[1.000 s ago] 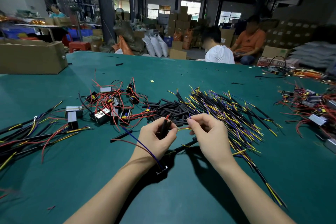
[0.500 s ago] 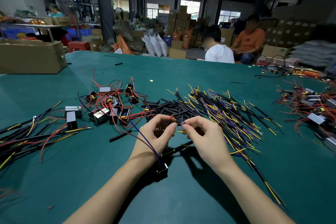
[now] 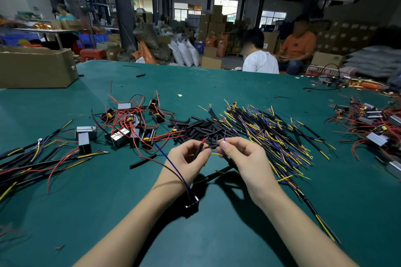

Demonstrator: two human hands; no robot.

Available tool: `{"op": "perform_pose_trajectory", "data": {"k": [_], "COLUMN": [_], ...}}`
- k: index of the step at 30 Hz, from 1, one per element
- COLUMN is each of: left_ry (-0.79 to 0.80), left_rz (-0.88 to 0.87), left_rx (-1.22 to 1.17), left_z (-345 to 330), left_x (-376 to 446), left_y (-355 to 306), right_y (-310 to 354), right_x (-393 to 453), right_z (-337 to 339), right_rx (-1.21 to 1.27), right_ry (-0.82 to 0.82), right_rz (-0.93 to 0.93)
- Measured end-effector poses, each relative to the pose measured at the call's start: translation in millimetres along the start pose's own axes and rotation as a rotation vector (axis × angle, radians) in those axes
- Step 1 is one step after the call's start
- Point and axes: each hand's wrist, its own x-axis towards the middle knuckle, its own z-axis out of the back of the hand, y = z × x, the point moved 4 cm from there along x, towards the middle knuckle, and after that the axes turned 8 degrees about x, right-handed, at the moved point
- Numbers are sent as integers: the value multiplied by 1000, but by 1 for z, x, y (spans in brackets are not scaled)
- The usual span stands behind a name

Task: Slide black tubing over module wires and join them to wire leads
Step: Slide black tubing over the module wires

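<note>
Evidently light and limp, the black tubing (image 3: pixel 198 151) is pinched near its tip by the left hand (image 3: pixel 188 161). A thin blue lead (image 3: pixel 224 141) is pinched just below its bare end by the right hand (image 3: pixel 240 156), above the tabletop (image 3: pixel 217 234) near its front edge.

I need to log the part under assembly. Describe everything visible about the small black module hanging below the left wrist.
The small black module is a dark, box-like block with a pale edge along its top, apparently plastic. It sits low under the left forearm, at or just above the green table; contact is unclear. A red wire and a blue wire rise from its top. The red one ends in black tubing pinched by the left hand.
</note>
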Motion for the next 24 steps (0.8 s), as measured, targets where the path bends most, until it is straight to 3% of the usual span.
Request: {"op": "perform_pose_trajectory", "data": {"k": [7, 13, 18, 21, 24], "left_ry": [-16, -51, -43, -38, -73], "left_rz": [153, 193, 150, 74, 62], "left_rx": [-312, -357, -308, -143, -52], "left_z": [3, 5, 4, 6, 7], "left_x": [2, 3, 2, 2, 1], "left_y": [3, 1, 2, 2, 3], "right_y": [2, 2, 4, 4, 7], "right_x": [4, 4, 3, 2, 0], "right_z": [5, 5, 3, 1, -3], "right_rx": [15, 6, 0, -33, -167], "right_ry": [18, 6, 12, 24, 130], "right_rz": [-66, -74, -63, -38, -6]}}
